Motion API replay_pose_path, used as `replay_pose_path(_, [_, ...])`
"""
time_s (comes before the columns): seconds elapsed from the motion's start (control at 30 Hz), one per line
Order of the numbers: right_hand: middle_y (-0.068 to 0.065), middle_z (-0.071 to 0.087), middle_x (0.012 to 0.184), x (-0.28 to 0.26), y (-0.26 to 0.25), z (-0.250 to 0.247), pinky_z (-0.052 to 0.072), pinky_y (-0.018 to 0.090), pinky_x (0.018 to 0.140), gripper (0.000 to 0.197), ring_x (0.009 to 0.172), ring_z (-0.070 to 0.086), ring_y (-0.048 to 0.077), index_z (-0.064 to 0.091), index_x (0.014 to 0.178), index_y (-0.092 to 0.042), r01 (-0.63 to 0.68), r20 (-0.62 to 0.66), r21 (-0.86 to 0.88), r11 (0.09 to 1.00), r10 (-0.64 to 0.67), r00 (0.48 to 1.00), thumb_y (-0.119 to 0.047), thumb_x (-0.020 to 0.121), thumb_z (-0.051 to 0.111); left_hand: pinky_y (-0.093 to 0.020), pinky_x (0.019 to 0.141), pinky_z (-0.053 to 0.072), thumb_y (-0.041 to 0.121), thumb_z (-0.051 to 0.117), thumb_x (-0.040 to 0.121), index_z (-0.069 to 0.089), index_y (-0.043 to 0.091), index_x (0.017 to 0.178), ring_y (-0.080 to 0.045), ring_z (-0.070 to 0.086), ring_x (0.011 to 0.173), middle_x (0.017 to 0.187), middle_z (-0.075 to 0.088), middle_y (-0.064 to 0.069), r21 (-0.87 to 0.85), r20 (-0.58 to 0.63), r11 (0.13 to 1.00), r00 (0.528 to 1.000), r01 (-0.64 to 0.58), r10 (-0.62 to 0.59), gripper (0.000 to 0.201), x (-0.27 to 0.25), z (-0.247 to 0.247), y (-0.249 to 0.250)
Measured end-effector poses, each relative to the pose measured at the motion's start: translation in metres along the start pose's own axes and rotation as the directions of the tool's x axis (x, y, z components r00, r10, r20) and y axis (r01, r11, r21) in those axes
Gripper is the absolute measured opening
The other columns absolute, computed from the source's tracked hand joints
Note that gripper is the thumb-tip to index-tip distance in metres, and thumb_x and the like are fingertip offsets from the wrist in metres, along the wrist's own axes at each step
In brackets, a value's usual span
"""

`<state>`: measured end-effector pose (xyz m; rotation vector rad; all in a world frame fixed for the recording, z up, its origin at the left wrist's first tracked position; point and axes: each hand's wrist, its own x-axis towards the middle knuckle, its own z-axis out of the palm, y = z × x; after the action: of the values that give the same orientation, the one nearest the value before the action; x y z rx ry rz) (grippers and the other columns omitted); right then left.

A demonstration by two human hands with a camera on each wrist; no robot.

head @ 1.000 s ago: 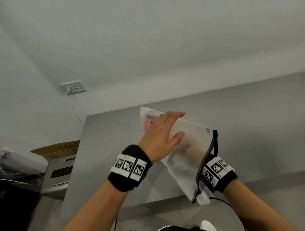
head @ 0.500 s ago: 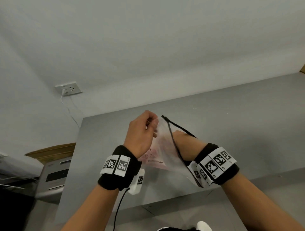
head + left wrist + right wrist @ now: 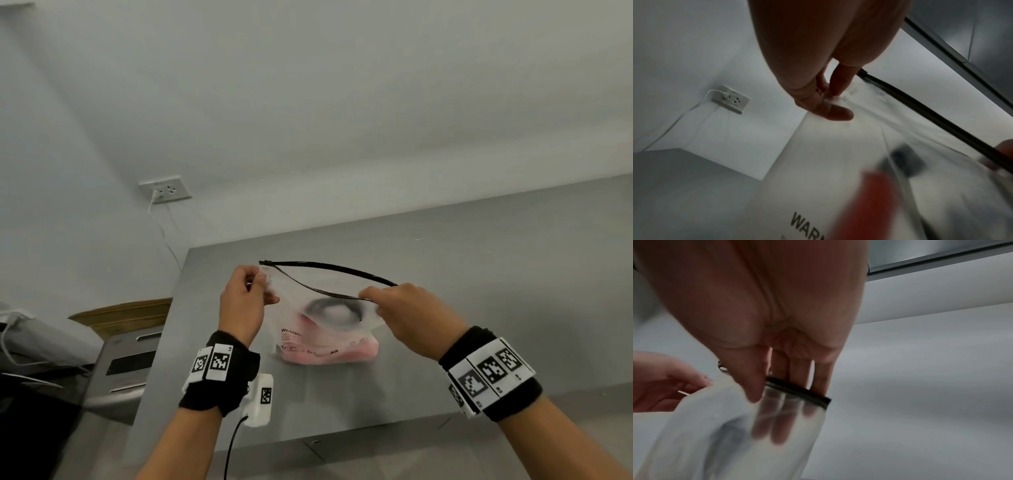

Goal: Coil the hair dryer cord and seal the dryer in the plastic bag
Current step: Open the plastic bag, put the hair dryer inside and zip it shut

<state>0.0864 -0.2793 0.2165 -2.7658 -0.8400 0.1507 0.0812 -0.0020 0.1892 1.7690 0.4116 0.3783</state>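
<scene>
The grey metal desk carries the see-through plastic bag with the pink hair dryer inside. Both grips pinch its black zip strip: left hand, right hand. The zip gapes, so it might close crooked.

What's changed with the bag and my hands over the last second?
The plastic bag has turned from zip-edge-right to mouth-up. The left hand, earlier flat on it, now pinches the left corner; the right hand pinches the black zip strip. The pink dryer stays inside, zip unsealed.
</scene>
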Motion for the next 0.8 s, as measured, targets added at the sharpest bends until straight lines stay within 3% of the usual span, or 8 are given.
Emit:
replay_pose_path(0.07, [0.001, 0.072, 0.096, 0.002, 0.002, -0.001, 0.054, 0.040, 0.068, 0.033, 0.084, 0.066, 0.027, 0.061, 0.118, -0.026, -0.019, -0.067, -0.039, 0.999, 0.016, 0.998, -0.007, 0.094, 0.048, -0.041, 0.074, 0.060, 0.009, 0.052, 0.101, 0.058, 0.016, 0.095, -0.021, 0.062, 0.067, 0.086, 0.059, -0.008, 0.007, 0.051, 1.000, 0.998, -0.021, 0.021, 0.011, -0.003, -0.002, -0.002])
replay_pose_path(0.17, [0.000, 0.071, 0.081, 0.005, 0.005, -0.009, 0.053, 0.040, 0.061, 0.025, 0.072, 0.065, 0.026, 0.068, 0.104, -0.022, 0.013, -0.181, -0.033, 0.999, -0.019, 0.983, -0.006, 0.092, 0.053, -0.039, 0.076, 0.058, 0.011, 0.054, 0.100, 0.062, 0.014, 0.097, -0.017, 0.061, 0.069, 0.082, 0.062, -0.002, 0.051, 0.141, 0.993, 0.985, -0.103, 0.095, 0.008, -0.009, -0.001, -0.004])
replay_pose_path(0.3, [-0.003, 0.067, 0.065, 0.011, 0.008, -0.021, 0.043, 0.031, 0.060, 0.015, 0.057, 0.063, 0.023, 0.068, 0.087, -0.021, 0.043, -0.297, -0.100, 0.994, -0.071, 0.952, -0.010, 0.091, 0.060, -0.031, 0.071, 0.056, 0.013, 0.055, 0.101, 0.068, 0.016, 0.089, -0.018, 0.064, 0.079, 0.082, 0.068, -0.003, -0.003, 0.077, 0.993, 0.990, -0.119, 0.119, 0.019, -0.012, -0.004, -0.006])
replay_pose_path(0.4, [-0.006, 0.066, 0.064, 0.013, 0.013, -0.030, 0.032, 0.030, 0.065, 0.011, 0.058, 0.065, 0.020, 0.067, 0.086, -0.023, -0.034, -0.374, -0.131, 0.991, -0.017, 0.927, -0.015, 0.092, 0.063, -0.027, 0.070, 0.059, 0.008, 0.054, 0.102, 0.069, 0.005, 0.092, -0.018, 0.064, 0.082, 0.085, 0.066, -0.009, -0.120, 0.076, 0.991, 0.994, -0.066, 0.076, 0.018, -0.015, -0.005, -0.002])
replay_pose_path(0.47, [-0.006, 0.067, 0.068, 0.015, 0.009, -0.034, 0.032, 0.030, 0.066, 0.011, 0.062, 0.065, 0.021, 0.068, 0.089, -0.022, -0.058, -0.376, -0.116, 0.992, 0.010, 0.926, -0.013, 0.091, 0.062, -0.028, 0.073, 0.060, 0.006, 0.053, 0.102, 0.068, 0.001, 0.093, -0.019, 0.064, 0.081, 0.085, 0.064, -0.012, -0.163, 0.097, 0.985, 0.992, -0.062, 0.079, 0.018, -0.017, -0.004, 0.000])
replay_pose_path(0.6, [-0.004, 0.066, 0.085, 0.023, -0.018, -0.033, 0.039, 0.032, 0.070, 0.014, 0.073, 0.063, 0.019, 0.069, 0.104, -0.021, -0.006, -0.388, -0.074, 0.997, -0.023, 0.922, -0.019, 0.093, 0.060, -0.031, 0.076, 0.059, 0.002, 0.053, 0.101, 0.068, 0.008, 0.094, -0.023, 0.067, 0.080, 0.082, 0.067, -0.012, -0.226, 0.095, 0.970, 0.989, -0.086, 0.110, 0.017, -0.021, -0.001, 0.003])
replay_pose_path(0.67, [-0.002, 0.060, 0.104, 0.030, -0.038, -0.030, 0.044, 0.038, 0.082, 0.027, 0.091, 0.059, 0.018, 0.063, 0.118, -0.023, 0.015, -0.353, -0.001, 1.000, -0.015, 0.936, -0.033, 0.095, 0.053, -0.032, 0.076, 0.060, 0.004, 0.054, 0.101, 0.068, 0.009, 0.096, -0.023, 0.067, 0.080, 0.083, 0.068, -0.010, -0.216, 0.093, 0.971, 0.988, -0.105, 0.127, 0.015, -0.023, 0.001, 0.004])
replay_pose_path(0.8, [-0.001, 0.053, 0.129, 0.049, -0.081, -0.020, 0.038, 0.049, 0.105, 0.048, 0.119, 0.051, 0.019, 0.050, 0.136, -0.025, 0.097, -0.236, 0.032, 0.995, -0.086, 0.968, -0.052, 0.098, 0.036, -0.039, 0.079, 0.062, 0.010, 0.053, 0.102, 0.067, 0.016, 0.099, -0.025, 0.071, 0.083, 0.087, 0.072, -0.008, -0.174, 0.097, 0.972, 0.980, -0.158, 0.176, 0.016, -0.029, 0.000, 0.006])
